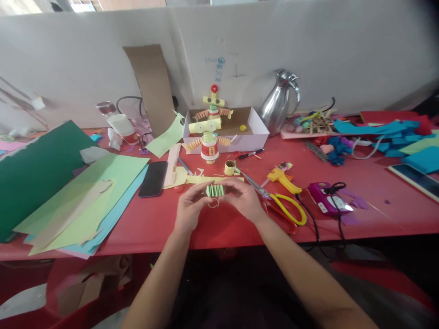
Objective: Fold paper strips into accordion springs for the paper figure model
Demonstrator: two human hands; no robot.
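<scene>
A small light green strip of accordion-folded paper (215, 190) is held over the red table, one end in each hand. My left hand (192, 204) pinches its left end, and my right hand (243, 197) pinches the right end. Just below the folds hangs a thin pale loop (214, 204), whose attachment I cannot make out. Beyond the hands stands a paper robot figure (209, 148) with folded arms and a red and white body. A similar figure (214, 101) with a red ball on top is behind it. A short yellow paper ring (229, 167) sits near my fingers.
Yellow-handled scissors (288, 208) and a yellow glue gun (283, 179) lie to the right, with a purple power box (327, 199) and cables. A phone (153, 178) and coloured paper sheets (126, 183) are left. A white box (258, 132) and metal jug (278, 103) stand behind.
</scene>
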